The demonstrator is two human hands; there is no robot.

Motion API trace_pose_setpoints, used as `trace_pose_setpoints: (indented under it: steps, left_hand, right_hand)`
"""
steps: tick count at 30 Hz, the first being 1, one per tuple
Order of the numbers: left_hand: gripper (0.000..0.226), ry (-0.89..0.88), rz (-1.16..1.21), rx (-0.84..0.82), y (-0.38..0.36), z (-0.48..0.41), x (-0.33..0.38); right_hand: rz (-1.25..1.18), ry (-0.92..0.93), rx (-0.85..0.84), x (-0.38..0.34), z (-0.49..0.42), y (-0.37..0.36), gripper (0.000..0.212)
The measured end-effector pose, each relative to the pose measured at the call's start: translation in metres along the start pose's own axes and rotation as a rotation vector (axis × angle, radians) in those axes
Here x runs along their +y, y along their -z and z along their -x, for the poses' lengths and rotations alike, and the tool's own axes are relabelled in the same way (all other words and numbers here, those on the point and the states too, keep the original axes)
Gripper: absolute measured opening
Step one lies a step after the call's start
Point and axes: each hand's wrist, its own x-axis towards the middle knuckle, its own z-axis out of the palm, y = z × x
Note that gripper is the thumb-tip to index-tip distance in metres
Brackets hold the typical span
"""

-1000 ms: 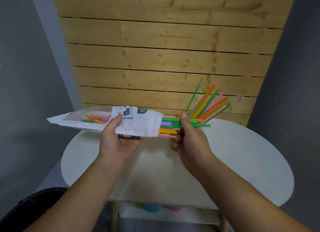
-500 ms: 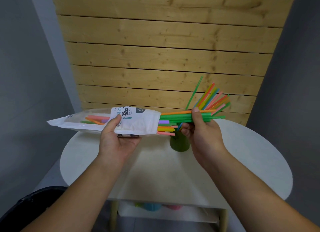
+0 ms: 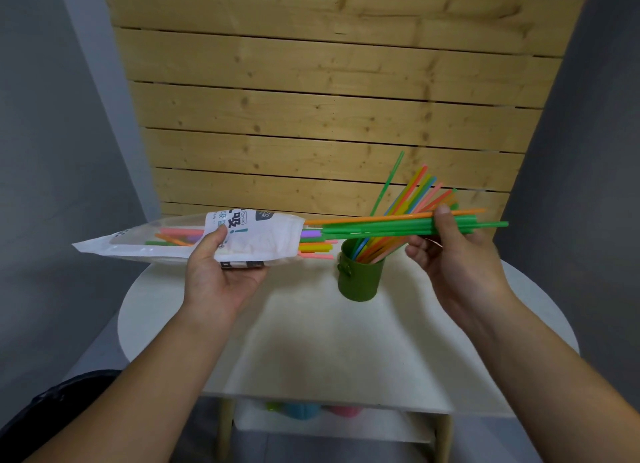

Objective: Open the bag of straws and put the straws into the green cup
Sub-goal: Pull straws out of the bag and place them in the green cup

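Observation:
My left hand [image 3: 221, 275] grips a white and clear bag of straws [image 3: 194, 239], held level above the table's left side with its open mouth facing right. Coloured straw ends poke out of that mouth. My right hand [image 3: 453, 255] pinches a bundle of green and orange straws [image 3: 388, 225], drawn mostly out of the bag and lying level above the cup. The green cup [image 3: 360, 275] stands upright on the table between my hands. Several coloured straws in the cup [image 3: 408, 199] lean to the upper right.
The white oval table [image 3: 311, 341] stands against a wooden slat wall [image 3: 329, 99]. A lower shelf [image 3: 329, 424] under the table holds green, blue and pink objects. Grey walls flank both sides. A dark object lies at the bottom left corner.
My right hand has pulled the bundle of straws rightward, further out of the bag. The green cup, hidden behind my right hand a second ago, now shows. The left hand and bag stayed put.

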Motion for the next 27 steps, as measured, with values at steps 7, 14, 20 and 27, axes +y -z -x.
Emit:
trace_pose_setpoints:
  steps: [7,14,20,27]
  left_hand:
    - [0.029,-0.004,0.013,-0.003,0.001,-0.002,0.000]
    - [0.031,0.004,0.002,0.025,0.001,-0.003,-0.006]
    - [0.031,0.013,-0.013,0.024,0.000,-0.003,-0.009]
    - [0.037,0.014,-0.016,0.012,0.001,-0.004,-0.010]
  right_hand:
    - [0.056,0.043,0.103,-0.008,-0.012,0.032,0.027]
    - [0.166,0.134,0.171,-0.013,-0.014,0.049,0.026]
    - [0.415,0.293,0.251,-0.020,-0.014,0.054,0.029]
    - [0.775,0.393,0.129,-0.022,-0.007,0.037,0.034]
